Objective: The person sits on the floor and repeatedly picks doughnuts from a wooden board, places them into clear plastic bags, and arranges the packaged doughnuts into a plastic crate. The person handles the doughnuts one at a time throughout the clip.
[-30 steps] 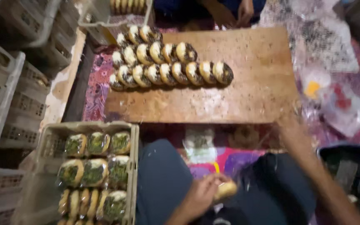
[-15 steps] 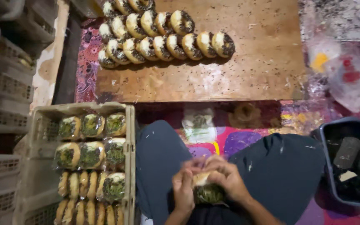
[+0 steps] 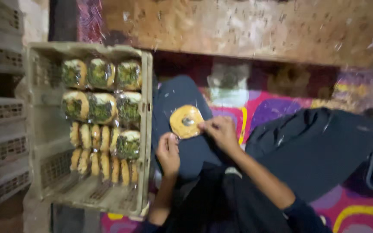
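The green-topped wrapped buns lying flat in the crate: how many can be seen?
7. Three in the back row, three in the second row, and one lower, beside the edge-standing buns. The picture is blurred; more may be hidden.

A wooden board (image 3: 247, 30) lies beyond a colourful mat (image 3: 277, 112), with stacked crates (image 3: 1, 108) alongside.

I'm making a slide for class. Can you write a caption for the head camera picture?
Both hands, left hand and right hand, hold a round golden wrapped bun beside a beige plastic crate of buns.
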